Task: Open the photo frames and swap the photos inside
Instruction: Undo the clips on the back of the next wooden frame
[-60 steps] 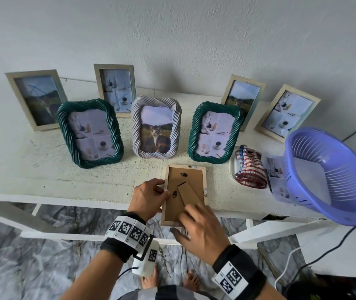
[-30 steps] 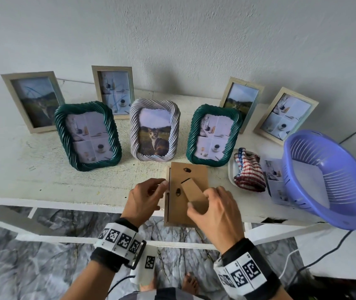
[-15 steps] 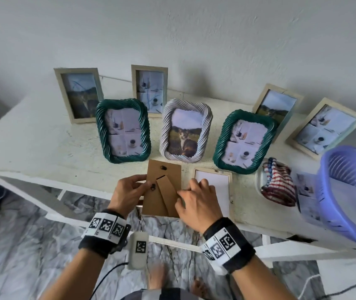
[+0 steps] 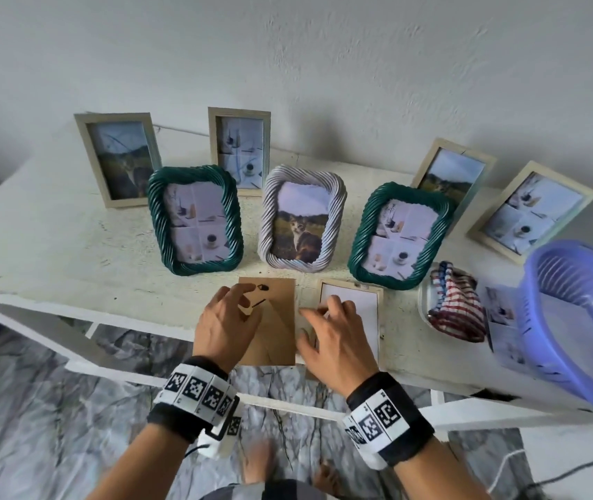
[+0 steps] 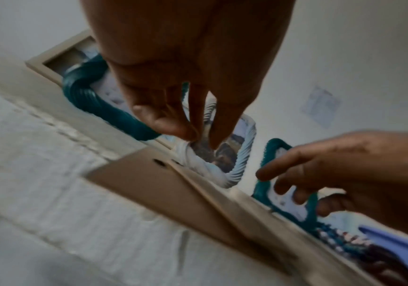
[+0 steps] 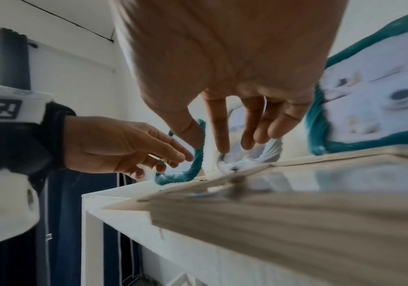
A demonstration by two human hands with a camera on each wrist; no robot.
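Note:
A brown backing board (image 4: 277,330) with its folded stand lies flat near the table's front edge. Just right of it lies the opened wooden frame (image 4: 370,294), face down, with the white back of a photo (image 4: 359,308) showing inside. My left hand (image 4: 237,304) hovers over the board's left part with loosely curled fingers and holds nothing. My right hand (image 4: 323,315) is over the frame's left edge with relaxed fingers; contact is unclear. In the left wrist view the board (image 5: 173,193) lies below my empty fingers (image 5: 173,125). In the right wrist view my fingers (image 6: 222,139) hang above the frame (image 6: 296,203).
Behind stand two green rope frames (image 4: 195,220) (image 4: 397,234), a white rope frame (image 4: 302,218) with a cat photo, and several wooden frames by the wall. A striped cloth (image 4: 457,308), loose photos (image 4: 500,312) and a purple basket (image 4: 583,319) sit right.
The backing board came off the wooden frame and now lies to its left. My left hand let go of it. My right hand moved onto the opened frame.

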